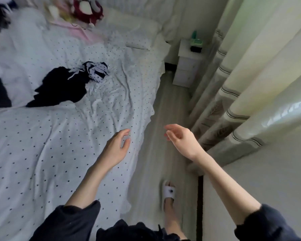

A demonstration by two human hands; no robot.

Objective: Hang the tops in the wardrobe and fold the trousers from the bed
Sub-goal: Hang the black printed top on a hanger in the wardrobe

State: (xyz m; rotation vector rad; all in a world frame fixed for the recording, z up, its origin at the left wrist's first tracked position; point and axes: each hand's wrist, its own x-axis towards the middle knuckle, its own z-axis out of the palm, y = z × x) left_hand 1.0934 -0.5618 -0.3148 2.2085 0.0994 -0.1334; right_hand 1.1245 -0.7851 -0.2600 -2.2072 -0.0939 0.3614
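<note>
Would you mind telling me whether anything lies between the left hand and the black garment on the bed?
Nothing visible does. The empty left hand hovers over the dotted white bedsheet, and only bare, wrinkled sheet lies between it and the crumpled black garment farther up the bed.

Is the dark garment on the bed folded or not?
Not folded: the dark garment lies crumpled in an irregular heap on the dotted sheet.

Pale wood-look floor (165, 122), white bedside cabinet (187, 66) beside cream striped curtains (250, 84), soft daylight through them.
</note>
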